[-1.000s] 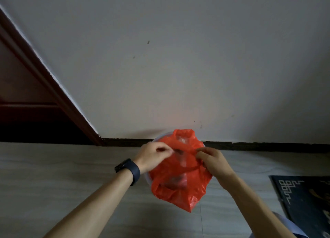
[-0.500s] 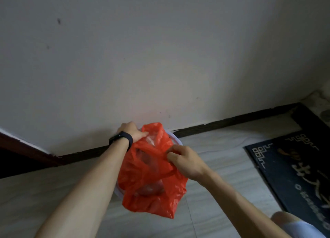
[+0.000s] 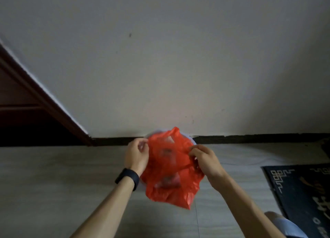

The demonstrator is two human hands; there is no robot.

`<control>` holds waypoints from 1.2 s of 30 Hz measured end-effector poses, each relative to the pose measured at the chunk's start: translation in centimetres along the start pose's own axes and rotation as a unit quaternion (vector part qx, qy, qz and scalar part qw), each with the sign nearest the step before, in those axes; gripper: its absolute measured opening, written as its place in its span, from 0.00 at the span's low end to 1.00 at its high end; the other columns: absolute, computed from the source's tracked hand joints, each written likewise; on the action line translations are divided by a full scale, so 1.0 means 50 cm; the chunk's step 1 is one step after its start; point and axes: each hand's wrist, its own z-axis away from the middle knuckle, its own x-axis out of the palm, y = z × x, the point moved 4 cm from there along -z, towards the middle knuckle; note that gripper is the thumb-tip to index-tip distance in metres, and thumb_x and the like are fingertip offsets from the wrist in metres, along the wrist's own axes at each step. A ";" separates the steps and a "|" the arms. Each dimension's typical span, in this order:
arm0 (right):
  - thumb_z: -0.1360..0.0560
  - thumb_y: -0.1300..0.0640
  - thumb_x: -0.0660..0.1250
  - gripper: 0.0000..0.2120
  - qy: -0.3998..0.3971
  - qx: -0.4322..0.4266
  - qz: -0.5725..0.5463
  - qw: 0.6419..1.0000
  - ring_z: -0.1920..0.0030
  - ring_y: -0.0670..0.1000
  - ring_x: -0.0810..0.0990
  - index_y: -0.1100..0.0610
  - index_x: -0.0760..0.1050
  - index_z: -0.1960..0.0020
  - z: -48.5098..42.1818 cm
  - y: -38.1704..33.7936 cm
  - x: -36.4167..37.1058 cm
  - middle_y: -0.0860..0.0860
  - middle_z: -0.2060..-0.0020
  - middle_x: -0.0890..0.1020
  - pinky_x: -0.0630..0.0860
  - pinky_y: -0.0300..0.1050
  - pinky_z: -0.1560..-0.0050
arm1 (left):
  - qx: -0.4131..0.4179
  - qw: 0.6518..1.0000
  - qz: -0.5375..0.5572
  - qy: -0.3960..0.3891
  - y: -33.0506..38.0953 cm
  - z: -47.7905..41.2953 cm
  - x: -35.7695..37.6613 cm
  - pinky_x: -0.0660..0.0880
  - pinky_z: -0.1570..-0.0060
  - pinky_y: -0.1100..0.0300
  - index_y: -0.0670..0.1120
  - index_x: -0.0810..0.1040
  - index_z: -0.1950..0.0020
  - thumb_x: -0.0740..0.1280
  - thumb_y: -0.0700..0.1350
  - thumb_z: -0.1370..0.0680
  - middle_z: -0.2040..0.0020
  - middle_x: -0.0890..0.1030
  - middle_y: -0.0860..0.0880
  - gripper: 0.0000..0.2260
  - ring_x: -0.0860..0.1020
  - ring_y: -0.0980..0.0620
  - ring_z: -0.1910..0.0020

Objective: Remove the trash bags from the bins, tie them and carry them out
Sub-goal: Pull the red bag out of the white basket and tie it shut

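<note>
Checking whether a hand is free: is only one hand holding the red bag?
No, both the left hand and right hand pinch the red bag.

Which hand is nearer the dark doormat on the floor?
Right. The right hand pinches the red bag on its mat side, though apart from the doormat. The left hand grips the bag's far edge, farther away.

The only writing stands on the dark doormat [image 3: 301,193] at the lower right: pale characters and a squared geometric pattern, cut off by the frame edge and too blurred to read. The red trash bag [image 3: 171,168] shows faint printing through its plastic, also unreadable.
</note>
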 end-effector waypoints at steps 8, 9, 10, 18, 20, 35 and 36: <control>0.25 0.65 0.61 0.07 -0.014 -0.016 -0.025 0.999 0.77 0.52 0.66 0.59 0.73 0.61 0.016 -0.042 0.038 0.54 0.74 0.70 0.62 0.39 0.77 | -0.380 0.865 0.327 0.038 -0.128 0.230 0.061 0.74 0.41 0.43 0.56 0.63 0.36 0.65 0.53 0.41 0.41 0.77 0.41 0.33 0.76 0.38 0.41; 0.25 0.65 0.61 0.07 -0.018 -0.016 -0.024 0.999 0.76 0.52 0.66 0.59 0.73 0.61 0.019 -0.044 0.044 0.54 0.73 0.70 0.63 0.40 0.76 | -0.408 0.830 0.380 0.021 -0.111 0.250 0.074 0.74 0.44 0.45 0.58 0.59 0.35 0.68 0.49 0.37 0.43 0.77 0.43 0.33 0.77 0.39 0.42; 0.25 0.65 0.61 0.08 -0.021 -0.016 -0.022 0.999 0.76 0.53 0.66 0.59 0.73 0.61 0.022 -0.043 0.049 0.54 0.73 0.70 0.63 0.41 0.75 | -0.421 0.810 0.408 0.003 -0.100 0.264 0.088 0.75 0.49 0.47 0.58 0.57 0.34 0.70 0.44 0.32 0.45 0.76 0.45 0.32 0.78 0.41 0.44; 0.26 0.62 0.63 0.07 -0.019 -0.028 0.000 0.999 0.72 0.53 0.69 0.58 0.74 0.63 0.024 -0.049 0.044 0.53 0.73 0.72 0.67 0.45 0.69 | -0.418 0.885 0.179 -0.095 -0.095 0.292 0.061 0.68 0.72 0.59 0.42 0.76 0.57 0.64 0.40 0.26 0.72 0.76 0.45 0.02 0.73 0.48 0.77; 0.25 0.62 0.63 0.06 -0.005 -0.039 0.004 0.999 0.70 0.52 0.71 0.58 0.77 0.60 0.019 -0.056 0.039 0.51 0.71 0.74 0.69 0.45 0.66 | -0.399 0.891 0.185 -0.114 -0.077 0.281 0.042 0.66 0.76 0.63 0.41 0.76 0.54 0.64 0.41 0.22 0.73 0.77 0.45 0.04 0.74 0.49 0.79; 0.21 0.59 0.63 0.05 0.012 -0.174 0.112 0.978 0.61 0.50 0.78 0.54 0.77 0.48 0.001 -0.159 0.066 0.47 0.61 0.80 0.73 0.44 0.58 | -0.190 0.958 -0.155 -0.149 -0.101 0.129 -0.026 0.68 0.32 0.45 0.50 0.51 0.21 0.65 0.58 0.24 0.27 0.66 0.40 0.37 0.70 0.38 0.31; 0.21 0.59 0.63 0.06 0.011 -0.186 0.128 0.974 0.63 0.49 0.77 0.55 0.78 0.50 0.002 -0.179 0.070 0.47 0.63 0.80 0.72 0.42 0.61 | -0.188 0.957 -0.135 -0.174 -0.111 0.135 -0.016 0.68 0.32 0.47 0.53 0.45 0.20 0.66 0.59 0.26 0.26 0.66 0.42 0.41 0.70 0.40 0.30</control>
